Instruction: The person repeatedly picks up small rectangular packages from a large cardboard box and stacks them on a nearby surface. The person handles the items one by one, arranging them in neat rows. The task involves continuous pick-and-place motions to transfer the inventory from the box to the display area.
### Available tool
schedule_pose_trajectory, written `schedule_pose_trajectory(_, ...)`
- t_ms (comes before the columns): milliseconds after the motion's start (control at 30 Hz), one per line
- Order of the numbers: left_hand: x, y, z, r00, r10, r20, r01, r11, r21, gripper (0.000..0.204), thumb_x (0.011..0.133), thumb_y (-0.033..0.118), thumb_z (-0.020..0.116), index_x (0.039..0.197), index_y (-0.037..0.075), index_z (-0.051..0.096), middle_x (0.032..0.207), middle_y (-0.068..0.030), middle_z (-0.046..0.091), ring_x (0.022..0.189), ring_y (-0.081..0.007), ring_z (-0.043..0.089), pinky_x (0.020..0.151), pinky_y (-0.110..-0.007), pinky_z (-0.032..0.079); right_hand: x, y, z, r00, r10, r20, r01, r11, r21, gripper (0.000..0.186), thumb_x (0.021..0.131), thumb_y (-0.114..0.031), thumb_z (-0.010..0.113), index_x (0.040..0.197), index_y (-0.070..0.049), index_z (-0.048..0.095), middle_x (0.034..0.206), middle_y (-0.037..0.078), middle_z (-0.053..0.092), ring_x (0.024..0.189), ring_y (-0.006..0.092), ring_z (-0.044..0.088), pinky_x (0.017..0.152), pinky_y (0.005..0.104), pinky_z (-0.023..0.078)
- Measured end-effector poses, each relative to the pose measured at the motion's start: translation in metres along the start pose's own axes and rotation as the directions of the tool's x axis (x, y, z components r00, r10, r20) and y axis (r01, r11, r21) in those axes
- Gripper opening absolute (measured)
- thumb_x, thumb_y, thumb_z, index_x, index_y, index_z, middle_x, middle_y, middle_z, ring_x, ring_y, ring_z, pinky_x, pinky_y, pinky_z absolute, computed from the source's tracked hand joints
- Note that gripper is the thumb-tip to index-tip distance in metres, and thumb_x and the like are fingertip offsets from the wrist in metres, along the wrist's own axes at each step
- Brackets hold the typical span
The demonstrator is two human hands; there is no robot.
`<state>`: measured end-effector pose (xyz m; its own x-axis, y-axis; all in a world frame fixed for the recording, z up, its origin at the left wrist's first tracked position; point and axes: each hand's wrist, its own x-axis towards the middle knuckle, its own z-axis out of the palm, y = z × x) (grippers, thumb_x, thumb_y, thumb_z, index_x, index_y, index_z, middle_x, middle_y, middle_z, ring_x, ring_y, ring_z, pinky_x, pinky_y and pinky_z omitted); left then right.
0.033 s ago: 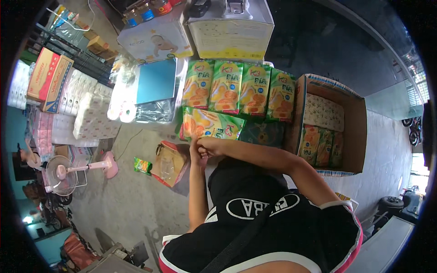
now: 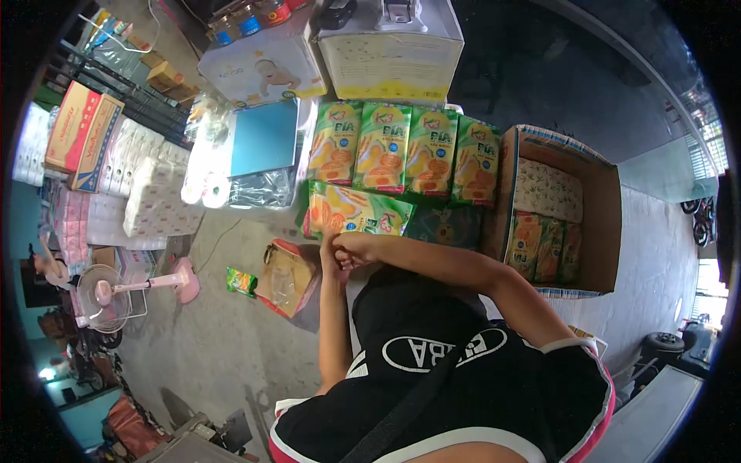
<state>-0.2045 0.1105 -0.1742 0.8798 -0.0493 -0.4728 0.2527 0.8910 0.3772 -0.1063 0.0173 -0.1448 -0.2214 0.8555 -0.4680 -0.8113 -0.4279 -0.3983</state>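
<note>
The left hand (image 2: 329,248) is at the near edge of a green pack (image 2: 361,210) lying sideways, fingers bent; the right hand (image 2: 351,249) is curled against it. I cannot tell what either grips. Barely anything has changed from the previous picture: hands and pack keep their places, so the work at this pack seems no further along. Just beyond, four packs (image 2: 382,147) stand side by side. To the right, an open carton (image 2: 600,231) holds similar packs (image 2: 550,248); to the left, a paper bag (image 2: 287,278) lies on the floor (image 2: 224,339).
</note>
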Motion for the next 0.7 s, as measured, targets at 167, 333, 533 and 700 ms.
schedule_pose_trajectory(167,-0.006,-0.009,0.057,0.889,0.175,-0.423,-0.045,0.953,0.298,0.050,0.074,0.055,0.050,0.093,0.009,0.054,0.069,-0.0074,0.056,0.046,-0.0195,0.053,0.036,-0.030,0.043,-0.015,0.015,-0.008,0.991,-0.121,-0.060,0.098,0.949,-0.298,0.030,0.091,-0.038,0.038,0.097,-0.010,0.047,0.058,0.003,0.051,0.045,0.0143,0.049,0.041,0.0258,0.038)
schedule_pose_trajectory(333,0.053,-0.045,-0.051,0.696,0.645,-0.316,-0.203,0.599,0.775,0.055,0.087,0.048,0.036,0.097,-0.004,0.051,0.066,-0.0135,0.059,0.065,-0.0307,0.058,0.058,-0.039,0.045,-0.075,0.039,0.005,0.957,-0.290,0.022,0.150,0.429,-0.891,0.043,0.084,-0.033,0.053,0.118,-0.009,0.039,0.084,0.012,0.058,0.070,0.0225,0.060,0.063,0.0334,0.047)
schedule_pose_trajectory(533,0.030,-0.029,0.029,0.733,0.564,-0.379,-0.154,0.681,0.716,0.062,0.088,0.051,0.033,0.089,-0.006,0.060,0.078,-0.0111,0.061,0.070,-0.0182,0.056,0.062,-0.032,0.044,-0.131,0.021,0.035,0.665,-0.732,0.150,-0.151,-0.328,-0.932,0.071,0.072,-0.032,0.064,0.131,-0.014,0.029,0.127,0.020,0.035,0.119,0.0351,0.032,0.097,0.0472,0.027)
schedule_pose_trajectory(700,0.025,-0.027,0.036,0.824,0.460,-0.331,-0.179,0.766,0.618,0.048,0.087,0.043,0.044,0.091,-0.003,0.061,0.079,-0.0068,0.059,0.072,-0.0124,0.054,0.062,-0.027,0.043,-0.116,0.023,0.007,0.675,-0.736,-0.040,-0.455,-0.374,-0.808,0.091,0.066,-0.033,0.068,0.139,-0.023,0.014,0.142,0.019,0.010,0.131,0.0369,0.011,0.103,0.0503,0.014)
